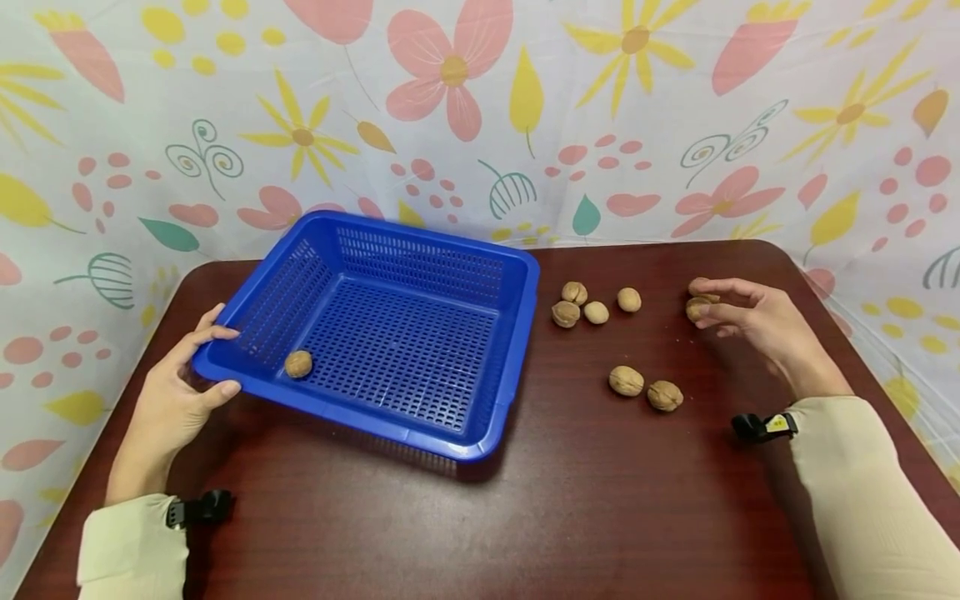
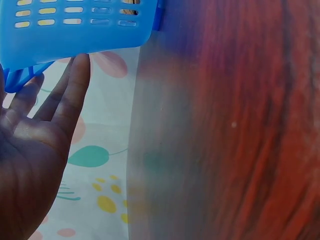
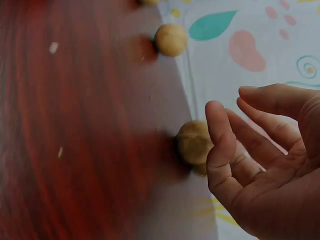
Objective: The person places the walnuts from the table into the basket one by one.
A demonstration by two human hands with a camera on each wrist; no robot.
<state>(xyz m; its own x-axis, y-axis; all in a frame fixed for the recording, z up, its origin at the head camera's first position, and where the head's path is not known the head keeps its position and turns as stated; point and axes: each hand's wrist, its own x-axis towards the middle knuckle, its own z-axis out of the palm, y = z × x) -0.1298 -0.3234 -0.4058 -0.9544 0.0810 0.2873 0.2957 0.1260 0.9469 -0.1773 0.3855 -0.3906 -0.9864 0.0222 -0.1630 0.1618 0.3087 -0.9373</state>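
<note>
A blue plastic basket [image 1: 405,437] with slotted walls sits on the table's left half, with one walnut [image 1: 298,363] inside near its left corner. My left hand [image 1: 168,400] holds the basket's near left corner, fingers over the rim and thumb at the front side. In the left wrist view, the fingers [image 2: 75,90] reach up to the basket wall [image 2: 75,45]. At the table's right side my right hand [image 1: 772,329] hovers by two walnuts [image 1: 695,310], which its fingers partly cover. The right wrist view shows bent fingers [image 3: 220,150] with nothing between them and a walnut [image 3: 192,142] beyond.
Several walnuts [image 1: 566,314] lie grouped right of the basket, including a pale one [image 1: 597,312]. Two more walnuts [image 1: 626,381] lie nearer the front. Small crumbs dot the dark red table [image 1: 600,500]. A patterned cloth [image 1: 465,167] hangs behind the table.
</note>
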